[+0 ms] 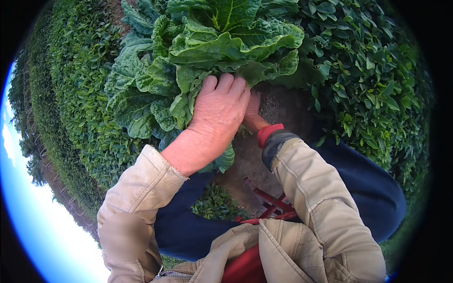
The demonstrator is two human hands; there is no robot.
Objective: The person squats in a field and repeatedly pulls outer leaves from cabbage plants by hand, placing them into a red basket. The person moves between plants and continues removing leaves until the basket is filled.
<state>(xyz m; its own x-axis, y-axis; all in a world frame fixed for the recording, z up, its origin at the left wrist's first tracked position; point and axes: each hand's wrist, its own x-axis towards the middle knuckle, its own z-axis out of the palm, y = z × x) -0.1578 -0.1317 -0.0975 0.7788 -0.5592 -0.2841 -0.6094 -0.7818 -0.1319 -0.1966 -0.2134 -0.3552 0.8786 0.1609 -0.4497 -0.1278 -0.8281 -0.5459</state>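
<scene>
A large leafy green plant (226,49) with broad crinkled leaves, like a cabbage or similar brassica, fills the top middle. Against its near leaves lies my left hand (223,102), back up, its fingers bent and their tips hidden among the leaves; whether they grip a leaf cannot be told. My right hand (253,102) reaches low beside the plant's base, just right of and partly behind the left. Its fingers are mostly hidden under the leaves, in shade near the soil, so its hold does not show.
Dense leafy hedge-like rows stand at the left (81,85) and right (361,70). Bare soil (247,155) runs between my knees, with low green leaves (217,203) and a red slatted or barred object (274,203) close to my body.
</scene>
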